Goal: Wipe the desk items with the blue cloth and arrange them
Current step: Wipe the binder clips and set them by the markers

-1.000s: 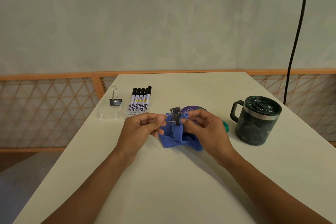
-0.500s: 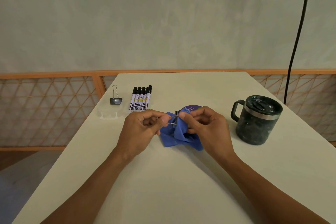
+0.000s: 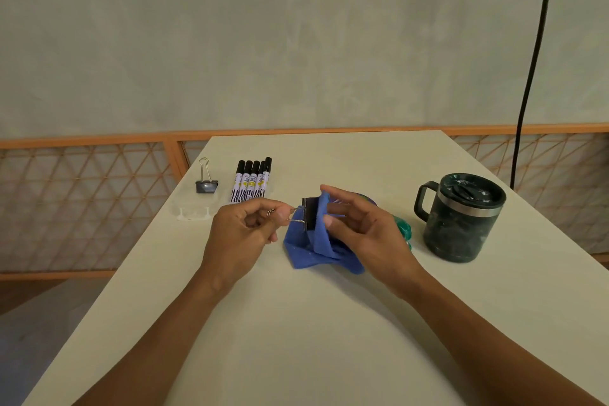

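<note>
Ctr frame: L hand pinches the wire handles of binder clip btwn thumb and forefinger. Clip is held off the table, black body pointing right. R hand holds a fold of blue cloth against the clip body, thumb pressing fold to fingers. Cloth's lower part rests on table below the hands.

Hidden: part of clip body behind cloth. Purple disc and green item sit largely behind R hand, not identifiable.

Left of ctr: second clip upright, five markers side by side. Clear plastic piece below them, hard to make out.

Right: dark lidded mug. Forearms cut off at bottom edge.
</note>
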